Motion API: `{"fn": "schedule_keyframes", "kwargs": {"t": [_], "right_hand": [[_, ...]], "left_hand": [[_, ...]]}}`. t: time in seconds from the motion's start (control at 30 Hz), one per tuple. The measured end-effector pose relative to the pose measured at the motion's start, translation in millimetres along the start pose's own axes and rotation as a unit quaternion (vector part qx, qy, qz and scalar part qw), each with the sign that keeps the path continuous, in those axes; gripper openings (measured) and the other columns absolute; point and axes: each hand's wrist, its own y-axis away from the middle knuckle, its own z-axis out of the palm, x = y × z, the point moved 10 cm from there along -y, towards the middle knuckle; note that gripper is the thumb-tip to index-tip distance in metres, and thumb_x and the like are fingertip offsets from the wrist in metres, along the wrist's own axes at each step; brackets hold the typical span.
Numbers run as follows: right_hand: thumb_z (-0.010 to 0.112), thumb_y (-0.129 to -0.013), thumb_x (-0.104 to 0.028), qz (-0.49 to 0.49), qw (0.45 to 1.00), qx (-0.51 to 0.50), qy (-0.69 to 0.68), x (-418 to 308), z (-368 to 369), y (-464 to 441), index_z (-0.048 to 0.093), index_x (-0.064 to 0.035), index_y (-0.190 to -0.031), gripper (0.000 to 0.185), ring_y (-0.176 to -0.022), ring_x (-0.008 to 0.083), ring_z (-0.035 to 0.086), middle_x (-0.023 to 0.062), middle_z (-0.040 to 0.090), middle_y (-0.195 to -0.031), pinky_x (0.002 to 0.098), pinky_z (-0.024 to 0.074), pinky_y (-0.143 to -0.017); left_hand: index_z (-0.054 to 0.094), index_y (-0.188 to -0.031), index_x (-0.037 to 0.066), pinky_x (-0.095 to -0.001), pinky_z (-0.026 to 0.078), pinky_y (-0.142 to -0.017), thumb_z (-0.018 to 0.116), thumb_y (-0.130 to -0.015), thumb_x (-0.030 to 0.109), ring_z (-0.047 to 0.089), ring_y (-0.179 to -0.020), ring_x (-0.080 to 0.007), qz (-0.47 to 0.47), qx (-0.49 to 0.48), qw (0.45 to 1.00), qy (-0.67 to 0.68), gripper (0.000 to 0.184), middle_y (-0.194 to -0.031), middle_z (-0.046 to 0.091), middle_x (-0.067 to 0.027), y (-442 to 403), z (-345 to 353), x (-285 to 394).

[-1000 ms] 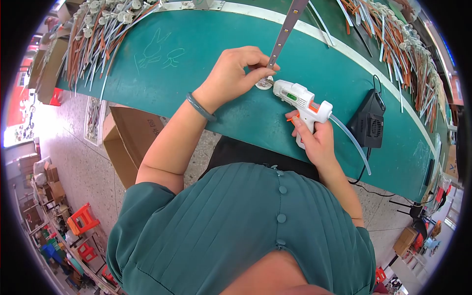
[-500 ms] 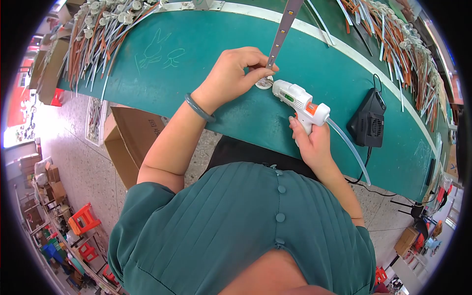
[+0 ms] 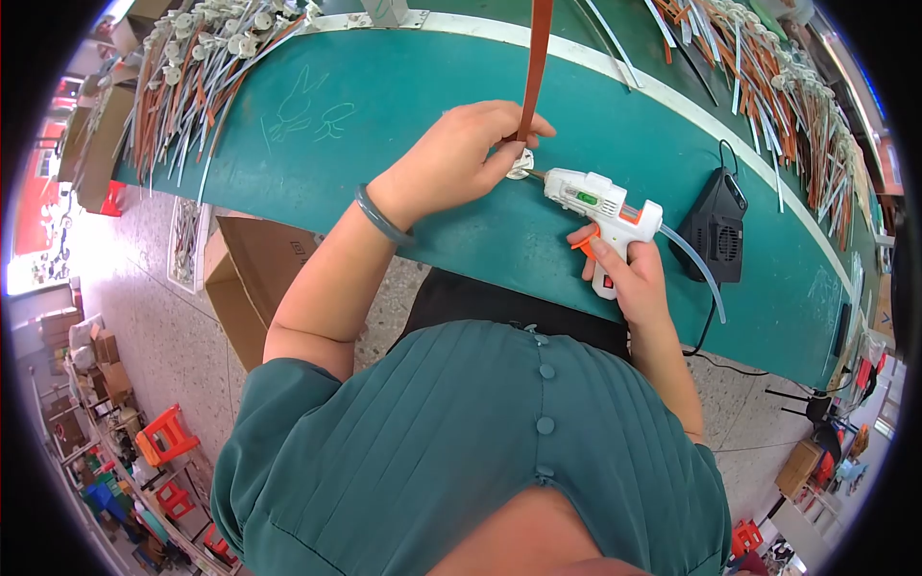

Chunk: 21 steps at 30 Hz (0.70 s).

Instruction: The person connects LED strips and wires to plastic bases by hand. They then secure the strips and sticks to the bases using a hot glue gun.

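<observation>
My left hand (image 3: 459,154) pinches the lower end of an LED strip (image 3: 538,67), which stands upright with its brown side showing. Just under the fingertips, on the green tabletop (image 3: 403,96), is a small round white plastic piece (image 3: 521,164); whether the strip touches it is hard to see. My right hand (image 3: 634,274) is wrapped round the handle of a white and orange hot glue gun (image 3: 603,204). Its nozzle points left and reaches the edge of the white piece. A clear glue stick (image 3: 709,274) sticks out of the gun's back.
A black device (image 3: 715,226) with a cable stands on the right of the table. Piles of brown and white strips with white round ends lie at the far left (image 3: 197,91) and far right (image 3: 768,86). An open cardboard box (image 3: 254,278) is below the table's left edge.
The strip has turned from its LED side to its brown side and stands more upright. The glue gun has moved slightly right and down, and its orange trigger now shows.
</observation>
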Motion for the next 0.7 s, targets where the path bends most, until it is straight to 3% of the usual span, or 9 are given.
{"fn": "schedule_keyframes", "kwargs": {"t": [0.7], "right_hand": [[0.059,-0.091,-0.015,0.049,0.999,0.015,0.014,4.9,-0.9,-14.3,0.057,0.0020,-0.104,0.022,-0.059,0.0087,0.055,0.0085,0.063,-0.081,0.0226,0.0431,-0.052]], "left_hand": [[0.066,-0.105,0.002,-0.0303,0.053,-0.073,0.056,-0.084,-0.006,0.066,-0.081,-0.0202,0.020,0.002,1.000,-0.006,0.025,-0.092,0.069,-0.0111,0.9,1.9,-4.3]]}}
